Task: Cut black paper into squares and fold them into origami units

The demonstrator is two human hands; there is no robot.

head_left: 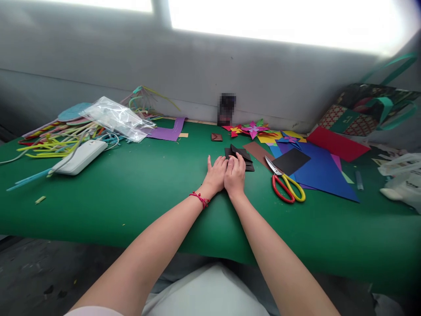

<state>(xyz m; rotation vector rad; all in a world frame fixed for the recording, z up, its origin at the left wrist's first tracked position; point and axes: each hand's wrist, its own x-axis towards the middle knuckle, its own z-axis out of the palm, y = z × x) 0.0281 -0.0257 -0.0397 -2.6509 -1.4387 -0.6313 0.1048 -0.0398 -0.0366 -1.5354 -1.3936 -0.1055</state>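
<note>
Left hand (215, 175) spread, right hand (234, 174) curled, over black folded paper (246, 155) at their one o'clock; grip, can't tell! Green worktop (148, 184) stretches toward nine, white bag (408, 186) at three, lettering too blurred.

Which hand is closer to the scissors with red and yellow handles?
The right hand: it is at the folded black paper, left of the scissors. The left hand is farther left, beside the right hand.
</note>
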